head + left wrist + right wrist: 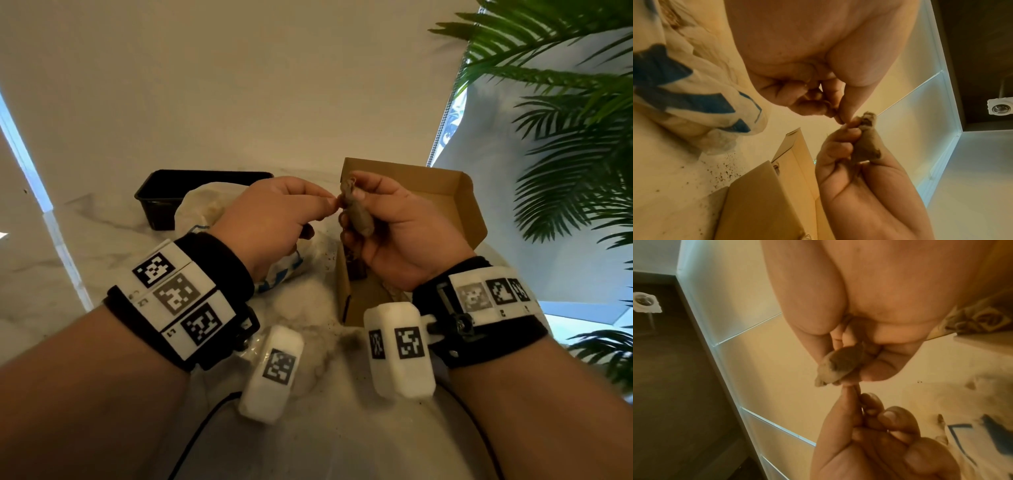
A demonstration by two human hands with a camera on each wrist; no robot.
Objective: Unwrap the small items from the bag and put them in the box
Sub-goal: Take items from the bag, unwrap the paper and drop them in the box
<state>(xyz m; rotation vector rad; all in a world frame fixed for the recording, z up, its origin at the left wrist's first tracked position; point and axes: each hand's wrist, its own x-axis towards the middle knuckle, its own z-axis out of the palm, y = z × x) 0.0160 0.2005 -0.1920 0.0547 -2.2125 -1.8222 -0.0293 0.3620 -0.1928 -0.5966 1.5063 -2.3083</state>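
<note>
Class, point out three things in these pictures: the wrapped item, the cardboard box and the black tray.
wrapped item (358,214), head view, its middle between the fingers.
cardboard box (442,185), head view, bare upright flap.
black tray (156,202), head view, its near wall.

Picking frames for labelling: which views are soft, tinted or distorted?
Head view: sharp on the wrapped item, wide-angle bending at the edges, palm leaves slightly smeared. Left wrist view: warm yellow cast, bag blurred. Right wrist view: softest, same cast, left hand out of focus.
</note>
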